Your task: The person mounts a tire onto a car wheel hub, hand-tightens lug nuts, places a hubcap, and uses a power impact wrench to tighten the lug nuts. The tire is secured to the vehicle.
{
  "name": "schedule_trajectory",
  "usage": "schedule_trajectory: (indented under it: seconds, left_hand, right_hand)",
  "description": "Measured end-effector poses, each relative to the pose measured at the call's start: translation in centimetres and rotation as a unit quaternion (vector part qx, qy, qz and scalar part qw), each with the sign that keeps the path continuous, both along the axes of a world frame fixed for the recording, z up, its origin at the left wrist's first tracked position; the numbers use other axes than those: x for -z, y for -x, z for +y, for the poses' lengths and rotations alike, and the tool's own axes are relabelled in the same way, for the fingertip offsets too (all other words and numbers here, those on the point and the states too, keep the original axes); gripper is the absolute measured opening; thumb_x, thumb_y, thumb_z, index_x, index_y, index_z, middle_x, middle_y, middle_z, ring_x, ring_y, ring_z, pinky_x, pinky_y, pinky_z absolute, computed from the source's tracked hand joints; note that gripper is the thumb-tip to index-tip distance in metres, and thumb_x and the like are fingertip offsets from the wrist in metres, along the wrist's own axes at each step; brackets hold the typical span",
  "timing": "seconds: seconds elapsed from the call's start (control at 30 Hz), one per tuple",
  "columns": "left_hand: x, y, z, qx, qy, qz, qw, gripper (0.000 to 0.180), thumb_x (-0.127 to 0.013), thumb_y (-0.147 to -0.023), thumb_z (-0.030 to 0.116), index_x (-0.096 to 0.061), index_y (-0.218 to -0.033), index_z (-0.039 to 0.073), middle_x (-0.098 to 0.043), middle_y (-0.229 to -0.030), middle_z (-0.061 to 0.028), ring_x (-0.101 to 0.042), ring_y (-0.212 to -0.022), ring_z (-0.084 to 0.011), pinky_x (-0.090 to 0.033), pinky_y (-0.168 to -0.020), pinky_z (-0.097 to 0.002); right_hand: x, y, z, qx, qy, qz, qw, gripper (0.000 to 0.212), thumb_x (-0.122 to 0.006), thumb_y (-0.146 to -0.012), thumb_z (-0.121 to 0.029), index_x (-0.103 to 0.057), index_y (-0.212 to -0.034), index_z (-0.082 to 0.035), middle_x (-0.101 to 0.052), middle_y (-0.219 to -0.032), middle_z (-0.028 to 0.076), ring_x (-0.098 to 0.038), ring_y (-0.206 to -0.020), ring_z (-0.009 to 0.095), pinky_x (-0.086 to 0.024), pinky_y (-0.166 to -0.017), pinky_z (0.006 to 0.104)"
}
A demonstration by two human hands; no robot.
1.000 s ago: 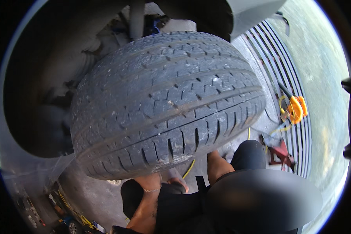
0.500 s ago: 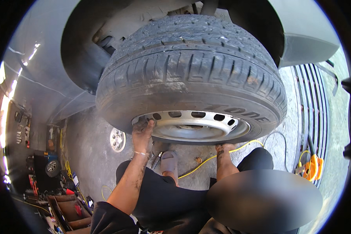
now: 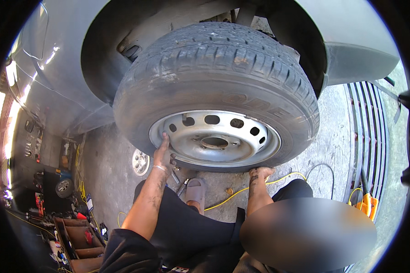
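the grey car (image 3: 61, 77) loomed over me, its dark wheel arch (image 3: 102, 59) ahead. a slatted metal grate (image 3: 370, 132) lay on the floor (image 3: 107, 191) to my right. the tire (image 3: 205, 91) was tilted at the arch, partly inside it, its silver rim (image 3: 214, 155) facing me. beyond my left wrist lay a pale hubcap (image 3: 140, 162). my left hand (image 3: 163, 154) was mostly open, one finger stretched up against the rim. my right hand (image 3: 261, 173) was at the tire's lower edge; i couldn't tell how far its partly hidden fingers were closed. a thin yellow cord (image 3: 234, 195) crossed the floor.
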State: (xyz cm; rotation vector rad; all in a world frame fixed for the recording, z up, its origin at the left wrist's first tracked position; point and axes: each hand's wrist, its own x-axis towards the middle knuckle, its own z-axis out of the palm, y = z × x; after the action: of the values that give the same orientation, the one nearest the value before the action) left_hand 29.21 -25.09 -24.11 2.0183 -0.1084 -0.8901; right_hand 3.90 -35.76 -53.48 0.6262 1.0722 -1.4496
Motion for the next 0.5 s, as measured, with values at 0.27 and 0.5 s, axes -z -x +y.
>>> schedule_trajectory:
  seconds: [0.27, 0.5]
  left_hand:
    - [0.5, -1.2, 0.0, 0.062, 0.175, 0.197, 0.963, 0.04, -0.053, -0.1, 0.052, -0.059, -0.116, 0.016, -0.055, -0.095, 0.0026, -0.039, -0.061, -0.0089, -0.031, -0.049, -0.0213]
    - [0.2, -0.9, -1.3, 0.011, 0.169, 0.222, 0.96, 0.036, -0.048, -0.104, 0.044, -0.053, -0.118, 0.012, -0.055, -0.096, -0.0012, -0.036, -0.057, -0.0084, -0.03, -0.047, -0.0218]
  right_hand:
    - [1.8, 0.8, 0.9, -0.031, 0.029, -0.039, 0.998, 0.067, -0.038, -0.094, -0.055, -0.055, -0.135, -0.005, -0.055, -0.142, 0.011, -0.051, -0.127, 0.032, -0.039, -0.11, 0.0437]
    - [3.0, -1.2, 3.1, -0.046, 0.108, -0.097, 0.988, 0.068, -0.032, -0.097, -0.057, -0.051, -0.14, -0.008, -0.051, -0.145, 0.01, -0.047, -0.131, 0.033, -0.035, -0.114, 0.0476]
